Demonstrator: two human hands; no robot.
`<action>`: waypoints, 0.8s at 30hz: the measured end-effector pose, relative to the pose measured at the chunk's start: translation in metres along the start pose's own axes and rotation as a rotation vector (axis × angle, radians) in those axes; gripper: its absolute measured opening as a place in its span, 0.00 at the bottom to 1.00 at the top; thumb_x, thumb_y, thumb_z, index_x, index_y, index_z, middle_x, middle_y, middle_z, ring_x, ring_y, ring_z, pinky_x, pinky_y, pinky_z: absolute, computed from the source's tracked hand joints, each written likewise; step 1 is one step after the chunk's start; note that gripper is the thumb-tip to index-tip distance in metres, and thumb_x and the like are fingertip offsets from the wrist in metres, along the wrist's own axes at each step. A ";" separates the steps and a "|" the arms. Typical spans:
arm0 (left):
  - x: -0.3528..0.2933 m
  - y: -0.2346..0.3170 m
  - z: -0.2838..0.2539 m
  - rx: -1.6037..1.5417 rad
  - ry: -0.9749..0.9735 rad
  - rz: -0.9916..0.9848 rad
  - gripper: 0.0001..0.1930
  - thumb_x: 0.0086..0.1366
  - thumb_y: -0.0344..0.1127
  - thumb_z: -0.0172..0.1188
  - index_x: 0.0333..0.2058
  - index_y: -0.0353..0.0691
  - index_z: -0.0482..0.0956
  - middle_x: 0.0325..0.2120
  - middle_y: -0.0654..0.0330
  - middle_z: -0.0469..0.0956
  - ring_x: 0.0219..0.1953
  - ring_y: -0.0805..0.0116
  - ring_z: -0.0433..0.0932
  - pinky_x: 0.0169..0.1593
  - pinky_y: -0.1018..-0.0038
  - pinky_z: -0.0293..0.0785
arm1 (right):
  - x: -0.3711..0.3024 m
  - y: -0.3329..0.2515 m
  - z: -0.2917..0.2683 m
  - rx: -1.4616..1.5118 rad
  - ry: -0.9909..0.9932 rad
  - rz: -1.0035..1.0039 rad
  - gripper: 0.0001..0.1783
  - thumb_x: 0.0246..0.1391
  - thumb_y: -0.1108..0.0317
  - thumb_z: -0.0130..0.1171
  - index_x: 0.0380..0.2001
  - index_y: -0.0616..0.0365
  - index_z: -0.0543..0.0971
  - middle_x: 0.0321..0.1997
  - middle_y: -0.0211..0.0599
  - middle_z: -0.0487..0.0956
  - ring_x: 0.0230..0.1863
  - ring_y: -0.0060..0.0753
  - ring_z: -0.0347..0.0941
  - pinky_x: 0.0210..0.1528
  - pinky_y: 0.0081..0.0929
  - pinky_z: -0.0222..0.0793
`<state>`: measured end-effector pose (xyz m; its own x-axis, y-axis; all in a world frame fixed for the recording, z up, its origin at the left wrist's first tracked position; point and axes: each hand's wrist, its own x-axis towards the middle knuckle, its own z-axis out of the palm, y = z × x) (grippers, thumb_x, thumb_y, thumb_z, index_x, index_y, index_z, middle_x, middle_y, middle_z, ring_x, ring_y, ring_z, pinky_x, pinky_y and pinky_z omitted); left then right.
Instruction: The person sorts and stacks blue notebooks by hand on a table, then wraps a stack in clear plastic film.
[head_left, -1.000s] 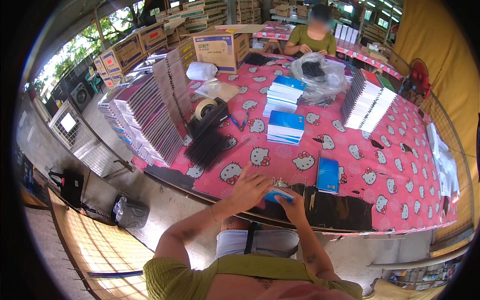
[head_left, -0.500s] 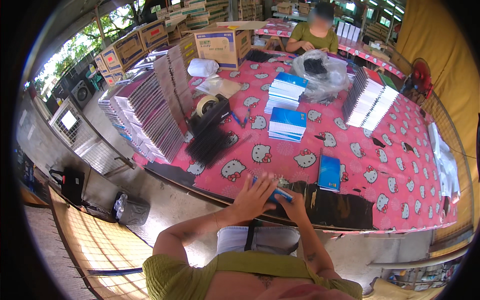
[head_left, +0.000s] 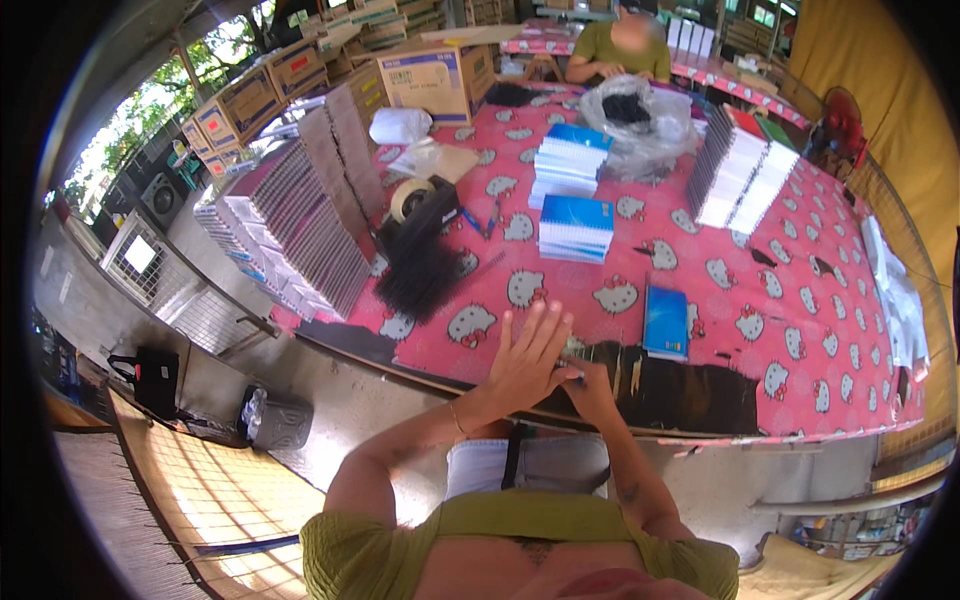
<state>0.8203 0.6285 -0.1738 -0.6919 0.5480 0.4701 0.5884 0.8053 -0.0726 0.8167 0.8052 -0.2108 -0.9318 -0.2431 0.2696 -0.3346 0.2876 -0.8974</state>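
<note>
At the near table edge, my left hand (head_left: 528,360) lies flat with its fingers stretched out. Tucked against its palm side, my right hand (head_left: 590,388) is closed with the fingertips pinched together. What it grips is hidden behind the left hand. To the right of both hands lies a blue spiral notebook (head_left: 666,320). Beyond them stand two stacks of blue spiral notebooks, a nearer stack (head_left: 576,228) and a farther stack (head_left: 570,165). A bundle of black spiral binding coils (head_left: 425,278) sits to the left of my fingers.
Tall notebook stacks (head_left: 285,225) line the table's left side; another pair (head_left: 745,175) stands at the right. A tape dispenser (head_left: 420,210), pens (head_left: 482,220), a clear plastic bag (head_left: 640,130) and a carton (head_left: 435,85) occupy the table. Across it, a person (head_left: 620,50) sits working.
The blue notebook between my hands has gone out of sight behind my left hand. My left hand has shifted slightly right and away from me, and the view has tilted a little.
</note>
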 end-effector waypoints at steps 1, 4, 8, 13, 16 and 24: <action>-0.019 0.002 0.012 -0.037 -0.032 0.042 0.45 0.64 0.65 0.49 0.67 0.31 0.59 0.68 0.41 0.55 0.70 0.43 0.54 0.67 0.35 0.42 | -0.001 -0.001 0.001 0.015 -0.015 0.001 0.19 0.51 0.77 0.62 0.49 0.64 0.80 0.39 0.56 0.83 0.40 0.39 0.82 0.42 0.32 0.74; -0.028 0.013 0.015 -0.086 -0.084 0.053 0.44 0.63 0.62 0.52 0.66 0.33 0.60 0.68 0.44 0.57 0.71 0.47 0.54 0.67 0.38 0.44 | 0.004 0.008 0.000 -0.012 -0.040 -0.007 0.19 0.50 0.76 0.61 0.48 0.65 0.80 0.37 0.57 0.81 0.38 0.44 0.79 0.41 0.35 0.73; -0.014 0.001 0.011 -0.071 -0.015 0.026 0.41 0.65 0.61 0.51 0.66 0.35 0.61 0.68 0.48 0.58 0.71 0.50 0.55 0.68 0.40 0.43 | 0.006 0.001 0.005 -0.002 -0.083 -0.009 0.17 0.50 0.75 0.61 0.46 0.64 0.80 0.35 0.59 0.80 0.36 0.61 0.77 0.40 0.40 0.72; -0.025 0.008 0.005 -0.217 0.101 -0.031 0.28 0.68 0.51 0.53 0.60 0.39 0.71 0.58 0.53 0.72 0.63 0.54 0.67 0.69 0.41 0.41 | 0.004 -0.009 0.001 -0.007 -0.066 0.048 0.14 0.53 0.71 0.63 0.43 0.66 0.80 0.32 0.56 0.80 0.32 0.58 0.76 0.37 0.37 0.71; 0.010 -0.012 -0.009 -0.388 0.156 0.003 0.11 0.64 0.38 0.62 0.44 0.45 0.82 0.38 0.64 0.83 0.48 0.64 0.79 0.69 0.42 0.42 | 0.006 -0.014 -0.003 -0.052 -0.099 0.108 0.15 0.53 0.68 0.65 0.42 0.66 0.81 0.31 0.56 0.80 0.32 0.56 0.77 0.36 0.36 0.71; 0.010 -0.015 -0.005 -0.543 0.124 -0.022 0.10 0.58 0.34 0.68 0.38 0.46 0.81 0.35 0.67 0.83 0.44 0.65 0.81 0.71 0.46 0.39 | 0.002 -0.023 -0.041 0.081 -0.075 -0.038 0.15 0.53 0.70 0.66 0.44 0.63 0.82 0.35 0.47 0.84 0.36 0.39 0.81 0.42 0.29 0.74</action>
<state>0.8067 0.6206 -0.1636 -0.6717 0.4751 0.5684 0.7279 0.5661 0.3870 0.8166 0.8355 -0.1749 -0.9045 -0.3215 0.2801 -0.3545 0.2020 -0.9130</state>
